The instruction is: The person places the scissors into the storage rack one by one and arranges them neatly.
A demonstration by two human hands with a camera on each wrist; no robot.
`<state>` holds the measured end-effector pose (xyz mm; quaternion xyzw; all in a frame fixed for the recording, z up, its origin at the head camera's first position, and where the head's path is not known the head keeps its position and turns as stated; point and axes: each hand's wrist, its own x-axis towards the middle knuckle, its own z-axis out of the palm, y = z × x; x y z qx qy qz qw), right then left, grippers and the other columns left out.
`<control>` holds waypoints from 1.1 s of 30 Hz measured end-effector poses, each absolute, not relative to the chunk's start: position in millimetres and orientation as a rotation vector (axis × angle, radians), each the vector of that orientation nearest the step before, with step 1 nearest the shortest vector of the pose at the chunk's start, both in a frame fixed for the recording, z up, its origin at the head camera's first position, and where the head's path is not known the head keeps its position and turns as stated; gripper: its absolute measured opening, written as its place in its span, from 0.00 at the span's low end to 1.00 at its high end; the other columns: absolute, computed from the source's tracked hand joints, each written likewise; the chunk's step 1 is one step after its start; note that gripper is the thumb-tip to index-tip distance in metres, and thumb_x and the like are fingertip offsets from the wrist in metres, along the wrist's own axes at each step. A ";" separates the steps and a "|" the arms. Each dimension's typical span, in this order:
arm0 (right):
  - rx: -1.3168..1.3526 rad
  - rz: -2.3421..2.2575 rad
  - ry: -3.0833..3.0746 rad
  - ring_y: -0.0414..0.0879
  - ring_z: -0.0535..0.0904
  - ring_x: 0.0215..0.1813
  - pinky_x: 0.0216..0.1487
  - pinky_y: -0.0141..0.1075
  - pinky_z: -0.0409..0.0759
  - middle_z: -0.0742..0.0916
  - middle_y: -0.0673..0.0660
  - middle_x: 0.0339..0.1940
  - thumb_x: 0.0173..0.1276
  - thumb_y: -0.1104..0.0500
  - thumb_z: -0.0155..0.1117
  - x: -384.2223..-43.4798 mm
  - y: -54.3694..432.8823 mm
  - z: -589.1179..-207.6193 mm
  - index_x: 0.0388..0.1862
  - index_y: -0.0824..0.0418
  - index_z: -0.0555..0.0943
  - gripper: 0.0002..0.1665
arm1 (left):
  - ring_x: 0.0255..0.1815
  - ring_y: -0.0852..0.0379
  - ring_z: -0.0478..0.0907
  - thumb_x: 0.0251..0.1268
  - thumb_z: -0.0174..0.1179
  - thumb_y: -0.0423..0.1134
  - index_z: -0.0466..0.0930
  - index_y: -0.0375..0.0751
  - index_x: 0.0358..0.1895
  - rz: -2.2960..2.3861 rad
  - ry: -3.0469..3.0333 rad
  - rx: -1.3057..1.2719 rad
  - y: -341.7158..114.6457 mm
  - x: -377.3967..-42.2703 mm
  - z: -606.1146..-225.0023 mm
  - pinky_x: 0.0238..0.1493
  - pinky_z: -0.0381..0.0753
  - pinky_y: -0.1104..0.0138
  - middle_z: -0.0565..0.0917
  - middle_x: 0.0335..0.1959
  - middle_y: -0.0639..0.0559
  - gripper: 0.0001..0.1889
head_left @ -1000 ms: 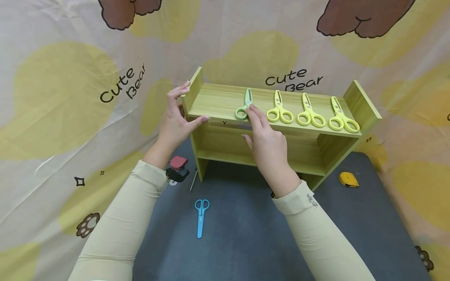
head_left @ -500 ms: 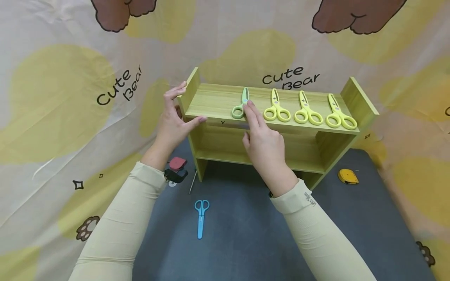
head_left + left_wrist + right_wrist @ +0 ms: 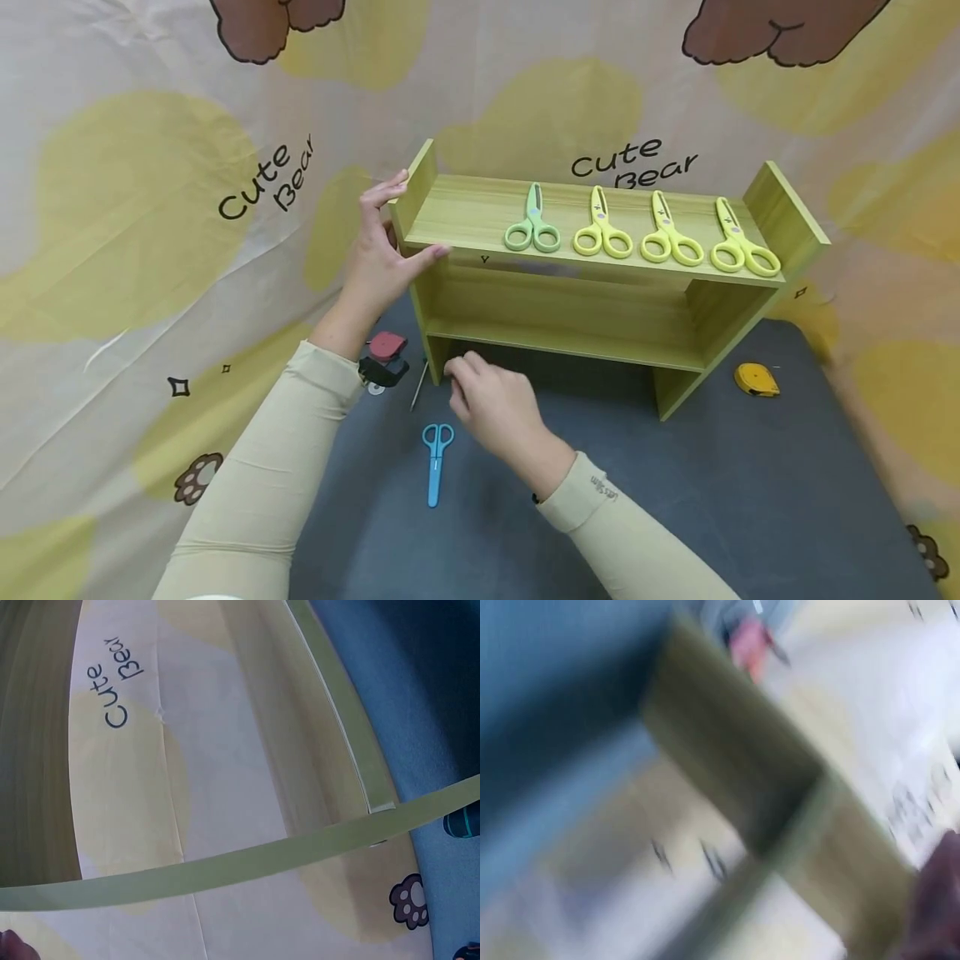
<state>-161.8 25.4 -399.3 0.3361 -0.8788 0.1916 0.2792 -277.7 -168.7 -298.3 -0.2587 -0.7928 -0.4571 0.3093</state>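
Observation:
My left hand (image 3: 377,242) grips the left end of a small wooden shelf (image 3: 566,321), fingers behind the side panel and thumb along the front edge. On the top board lie a pair of green scissors (image 3: 533,223) and several yellow scissors (image 3: 670,237) in a row, handles toward me. My right hand (image 3: 495,408) is low in front of the shelf, fingers loosely bent, with nothing seen in it. Just left of and below it, blue scissors (image 3: 435,462) lie on the dark table, handles pointing away from me. The right wrist view is motion-blurred.
Left of the shelf are a red tape measure (image 3: 387,346) and a thin metal rod (image 3: 418,386), partly behind my left sleeve. A yellow tape measure (image 3: 757,379) lies to its right. A printed cloth (image 3: 480,92) hangs close behind the shelf.
My right hand has left the green scissors on the top board and moved down and left toward the blue scissors. My left hand keeps its grip on the shelf.

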 end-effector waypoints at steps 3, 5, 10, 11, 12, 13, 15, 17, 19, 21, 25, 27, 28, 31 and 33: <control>0.915 0.454 -2.713 0.36 0.68 0.20 0.19 0.28 0.66 0.81 0.50 0.35 0.73 0.54 0.72 -159.2 4.3 -438.3 0.52 0.56 0.86 0.12 | 0.78 0.60 0.61 0.50 0.83 0.33 0.57 0.39 0.70 -1.223 -2.090 -0.682 -168.9 -277.4 -297.8 0.64 0.76 0.59 0.63 0.80 0.55 0.49; 0.887 0.421 -2.924 0.37 0.73 0.25 0.22 0.30 0.72 0.81 0.52 0.42 0.73 0.46 0.72 -158.5 -8.0 -459.7 0.60 0.56 0.84 0.23 | 0.78 0.61 0.61 0.50 0.83 0.34 0.57 0.39 0.70 -1.231 -2.092 -0.683 -168.3 -277.5 -297.5 0.63 0.77 0.58 0.63 0.80 0.55 0.48; 0.765 0.368 -3.229 0.45 0.80 0.38 0.33 0.39 0.82 0.77 0.58 0.55 0.65 0.33 0.74 -156.0 -29.9 -493.6 0.70 0.56 0.77 0.43 | 0.79 0.63 0.59 0.51 0.83 0.35 0.57 0.40 0.70 -1.210 -2.107 -0.682 -165.6 -278.6 -296.3 0.64 0.75 0.58 0.63 0.80 0.56 0.48; 0.752 0.372 -3.250 0.46 0.80 0.40 0.33 0.40 0.82 0.76 0.58 0.57 0.64 0.33 0.74 -155.0 -33.0 -498.6 0.71 0.56 0.76 0.44 | 0.80 0.63 0.58 0.51 0.84 0.35 0.57 0.41 0.70 -1.202 -2.111 -0.679 -165.3 -278.5 -296.1 0.66 0.73 0.59 0.63 0.80 0.56 0.48; 0.741 0.382 -3.258 0.47 0.80 0.42 0.33 0.39 0.82 0.75 0.59 0.57 0.62 0.34 0.76 -153.7 -35.5 -503.0 0.71 0.57 0.76 0.45 | 0.80 0.63 0.57 0.51 0.83 0.35 0.57 0.41 0.70 -1.193 -2.116 -0.675 -165.1 -278.4 -296.1 0.68 0.71 0.60 0.63 0.80 0.56 0.48; 0.731 0.397 -3.261 0.48 0.80 0.43 0.33 0.39 0.81 0.74 0.59 0.59 0.62 0.35 0.77 -152.5 -37.7 -506.9 0.71 0.57 0.76 0.46 | 0.80 0.63 0.56 0.51 0.84 0.35 0.57 0.41 0.70 -1.183 -2.120 -0.672 -165.1 -278.0 -296.0 0.70 0.69 0.60 0.64 0.80 0.56 0.48; 0.712 0.452 -3.261 0.48 0.80 0.41 0.30 0.37 0.79 0.73 0.59 0.59 0.61 0.39 0.80 -150.7 -40.9 -513.4 0.70 0.59 0.76 0.45 | 0.81 0.63 0.55 0.51 0.84 0.35 0.57 0.41 0.70 -1.168 -2.130 -0.662 -165.6 -276.6 -296.2 0.73 0.66 0.59 0.64 0.80 0.56 0.48; 0.685 0.542 -3.268 0.47 0.79 0.36 0.28 0.35 0.78 0.72 0.60 0.60 0.59 0.42 0.82 -150.1 -42.6 -516.7 0.71 0.60 0.75 0.46 | 0.80 0.64 0.56 0.52 0.83 0.35 0.57 0.41 0.70 -1.177 -2.143 -0.649 -166.1 -275.1 -296.4 0.71 0.68 0.58 0.64 0.80 0.57 0.48; 0.650 0.656 -3.268 0.46 0.79 0.31 0.28 0.35 0.79 0.72 0.61 0.59 0.58 0.46 0.84 -151.0 -42.5 -518.0 0.70 0.61 0.75 0.46 | 0.80 0.65 0.56 0.53 0.83 0.36 0.57 0.42 0.70 -1.180 -2.157 -0.636 -166.8 -273.8 -295.9 0.69 0.71 0.58 0.63 0.81 0.59 0.48; 0.602 0.783 -3.265 0.48 0.80 0.31 0.31 0.37 0.81 0.72 0.62 0.59 0.57 0.49 0.86 -153.1 -41.9 -518.7 0.68 0.63 0.76 0.45 | 0.80 0.65 0.56 0.53 0.83 0.37 0.57 0.43 0.71 -1.177 -2.172 -0.622 -167.2 -272.8 -294.9 0.67 0.73 0.58 0.63 0.81 0.60 0.48; 0.482 1.040 -3.244 0.51 0.80 0.37 0.38 0.40 0.83 0.74 0.63 0.54 0.56 0.55 0.87 -157.1 -39.7 -519.3 0.58 0.64 0.80 0.34 | 0.80 0.66 0.56 0.54 0.83 0.38 0.56 0.44 0.71 -1.158 -2.186 -0.602 -168.6 -272.4 -293.5 0.67 0.72 0.58 0.62 0.81 0.60 0.48; 0.436 1.131 -3.236 0.49 0.76 0.37 0.38 0.39 0.81 0.75 0.60 0.48 0.59 0.56 0.85 -158.1 -37.6 -519.0 0.52 0.62 0.82 0.27 | 0.80 0.66 0.56 0.54 0.83 0.38 0.56 0.44 0.71 -1.170 -2.181 -0.603 -168.9 -272.3 -293.2 0.65 0.74 0.58 0.62 0.81 0.60 0.48; 0.421 1.186 -3.235 0.48 0.76 0.34 0.36 0.38 0.80 0.77 0.60 0.44 0.60 0.56 0.84 -158.6 -35.9 -518.9 0.50 0.62 0.82 0.24 | 0.80 0.66 0.57 0.54 0.83 0.38 0.56 0.44 0.71 -1.169 -2.180 -0.601 -169.0 -272.3 -293.2 0.64 0.74 0.58 0.62 0.81 0.61 0.48; 0.405 1.356 -3.226 0.45 0.77 0.26 0.29 0.35 0.77 0.80 0.56 0.29 0.66 0.57 0.79 -159.0 -28.6 -515.0 0.49 0.61 0.83 0.17 | 0.80 0.67 0.57 0.53 0.83 0.38 0.57 0.44 0.71 -1.168 -2.174 -0.602 -168.8 -272.0 -292.9 0.63 0.75 0.60 0.63 0.81 0.62 0.48; 0.419 1.466 -3.220 0.44 0.78 0.21 0.25 0.34 0.74 0.80 0.55 0.22 0.70 0.58 0.76 -159.6 -22.5 -509.1 0.48 0.62 0.82 0.14 | 0.80 0.67 0.56 0.53 0.83 0.38 0.57 0.44 0.71 -1.156 -2.175 -0.597 -169.0 -271.7 -292.9 0.64 0.74 0.60 0.63 0.81 0.62 0.48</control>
